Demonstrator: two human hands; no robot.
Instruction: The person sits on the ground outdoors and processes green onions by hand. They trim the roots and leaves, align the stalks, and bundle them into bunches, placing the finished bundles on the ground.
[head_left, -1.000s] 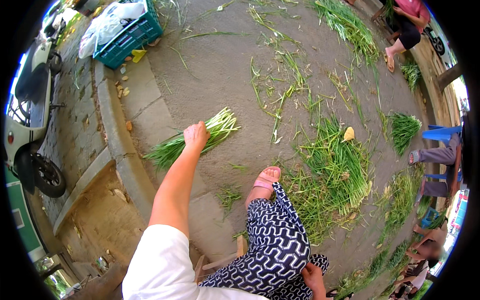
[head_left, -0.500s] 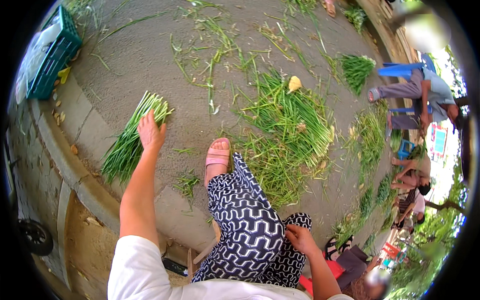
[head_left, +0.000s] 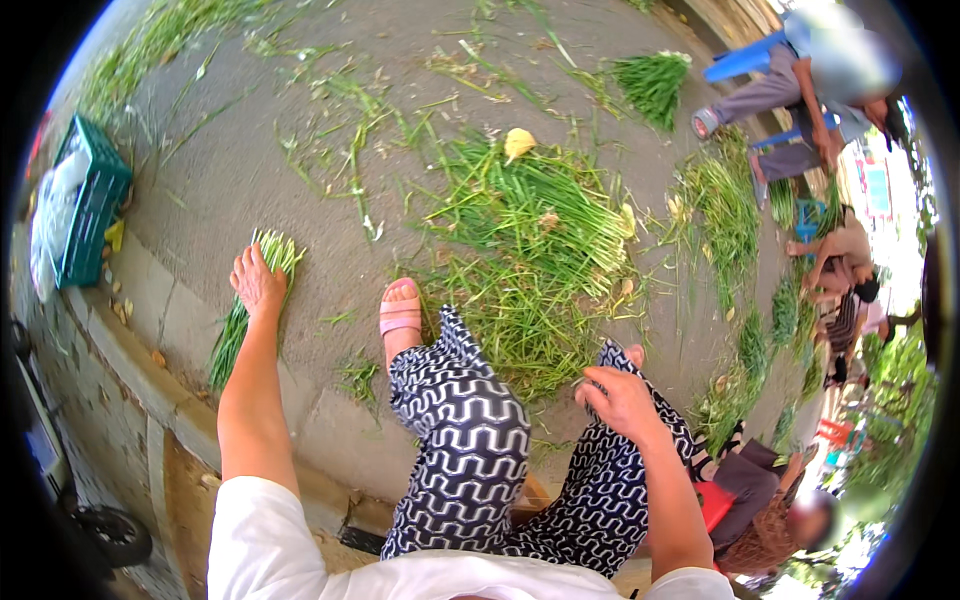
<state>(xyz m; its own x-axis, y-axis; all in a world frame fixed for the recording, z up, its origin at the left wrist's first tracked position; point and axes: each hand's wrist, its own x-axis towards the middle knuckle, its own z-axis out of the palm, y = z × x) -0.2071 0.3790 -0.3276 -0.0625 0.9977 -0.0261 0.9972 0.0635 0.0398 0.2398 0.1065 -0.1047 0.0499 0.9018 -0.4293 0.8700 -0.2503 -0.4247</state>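
Observation:
On the pavement at the left lies a bunch of chives (head_left: 232,345), long green leaves with pale cut ends pointing away from me. My left hand (head_left: 258,285) rests over the pale end, palm down, fingers spread along it. My right hand (head_left: 622,405) hovers above my right knee, its fingers curled in, and nothing shows in them. Between and beyond my feet spreads a large heap of loose chives (head_left: 575,230), mixed with trimmed scraps. A yellow leaf (head_left: 519,144) lies on top of its far side.
A green plastic crate (head_left: 92,215) with clear plastic in it stands at the far left, by the kerb (head_left: 125,350). Another tied-looking bunch (head_left: 652,88) lies at the far right. People sit on low stools along the right, near more greens. A wheel (head_left: 115,535) shows lower left.
My left hand has shifted left and turned flatter over the bunch, covering more of it. My right hand has lifted off my lap and moved forward. My knees have spread apart and the view has shifted.

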